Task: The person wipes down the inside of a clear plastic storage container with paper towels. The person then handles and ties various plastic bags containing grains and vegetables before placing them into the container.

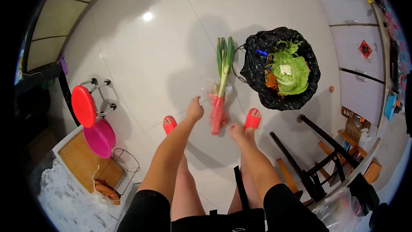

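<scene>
On the tiled floor lie green onions [223, 66], their lower part inside a pink plastic bag [217, 114]. My left hand [195, 108] hovers to the left of the bag, touching nothing, with one finger stretched out toward the onions. To the bag's right is my right hand [235, 132], near my right foot; its fingers look curled in, and whether they hold anything is hard to see. Clear crumpled plastic [207, 87] shows around the onion stalks. A bin lined with a black bag [260, 90] stands to the right, holding lettuce leaves [293, 75] and orange scraps.
A red-seated stool [83, 106] and a magenta basin [99, 138] are at the left, beside a wooden board [92, 159]. Dark stool legs [328, 141] stick out at the lower right. White cabinets [358, 51] line the right side. Red slippers [252, 120] are on my feet.
</scene>
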### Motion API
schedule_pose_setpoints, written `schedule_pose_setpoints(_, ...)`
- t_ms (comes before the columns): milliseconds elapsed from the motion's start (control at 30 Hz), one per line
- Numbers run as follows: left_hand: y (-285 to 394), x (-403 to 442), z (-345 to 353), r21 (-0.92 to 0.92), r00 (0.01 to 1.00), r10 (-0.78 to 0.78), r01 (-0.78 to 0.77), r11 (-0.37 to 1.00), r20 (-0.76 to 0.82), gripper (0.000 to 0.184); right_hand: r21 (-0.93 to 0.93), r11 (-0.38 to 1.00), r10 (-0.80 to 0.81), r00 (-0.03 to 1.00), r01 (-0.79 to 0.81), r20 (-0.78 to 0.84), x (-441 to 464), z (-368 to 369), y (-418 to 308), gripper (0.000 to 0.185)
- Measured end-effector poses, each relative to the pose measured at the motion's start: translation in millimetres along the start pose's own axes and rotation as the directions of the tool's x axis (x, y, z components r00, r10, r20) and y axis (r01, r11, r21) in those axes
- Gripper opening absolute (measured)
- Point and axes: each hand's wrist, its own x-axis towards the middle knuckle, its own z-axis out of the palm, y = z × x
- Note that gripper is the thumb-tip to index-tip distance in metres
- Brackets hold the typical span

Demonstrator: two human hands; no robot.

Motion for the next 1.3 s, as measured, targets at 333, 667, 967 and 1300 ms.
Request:
schedule_pose_setpoints(333,-4,88,45,-0.02,0.99,0.128,-0.129,0.991,-0.052,0.07,0.003,1.0,-0.025,0.999,0.025,0.048,77,31,-19,0.021)
schedule_pose_setpoints(667,-25,95,88,-0.053,0.982,-0.107,0.117,0.992,0.153,0.076,0.117,0.992,0.033,0.999,-0.036,0.027,128,43,-71,0.053)
schedule_pose_setpoints(967,-22,117,69,-0.321,0.994,0.108,-0.103,0.941,-0.003,0.073,0.152,0.966,0.206,0.978,-0.209,0.035,151,66,-58,0.056)
schedule_pose_setpoints(1300,-56,17,69,0.029,0.994,-0.004,0.001,1.0,0.105,0.018,0.728,0.66,0.135,0.982,-0.187,0.13,91,30,-35,0.034)
